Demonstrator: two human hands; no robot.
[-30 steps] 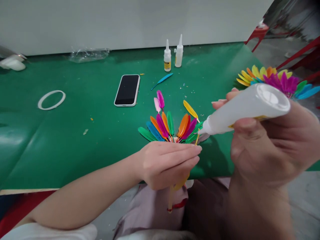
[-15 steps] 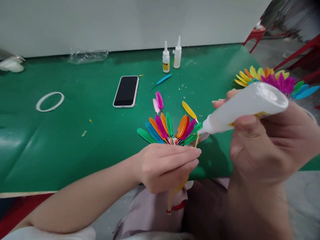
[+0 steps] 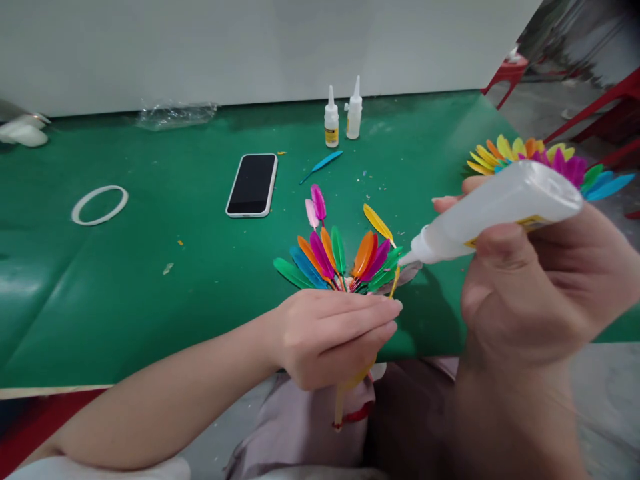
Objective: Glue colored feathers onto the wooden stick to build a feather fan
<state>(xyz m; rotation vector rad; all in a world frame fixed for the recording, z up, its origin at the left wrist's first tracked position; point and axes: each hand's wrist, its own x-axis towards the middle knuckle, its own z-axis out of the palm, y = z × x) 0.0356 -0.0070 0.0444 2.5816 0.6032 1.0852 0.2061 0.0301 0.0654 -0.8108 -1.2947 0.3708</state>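
Note:
My left hand (image 3: 343, 337) is closed, its fingertips pinching a yellow feather (image 3: 395, 283) whose thin end points up. Behind these fingers spreads a fan of coloured feathers (image 3: 320, 257) in green, blue, orange and purple, its base hidden by the hand. Below the hand, a pale stick (image 3: 339, 403) with a red cord shows over my lap. My right hand (image 3: 530, 293) is wrapped round a translucent white glue bottle (image 3: 493, 213), tilted nozzle down to the left. The nozzle tip is at the top end of the pinched feather; whether they touch, I cannot tell.
On the green table (image 3: 125, 287) lie a phone (image 3: 253, 185), a white ring (image 3: 100, 205), a blue feather (image 3: 323, 165) and a yellow loose feather (image 3: 379, 223). Two small glue bottles (image 3: 331, 127) stand at the back. A finished-looking feather piece (image 3: 560, 163) lies right.
The glue bottle in my right hand has shifted slightly right, its nozzle moving a little up along the feather's end. My left hand keeps nearly the same place.

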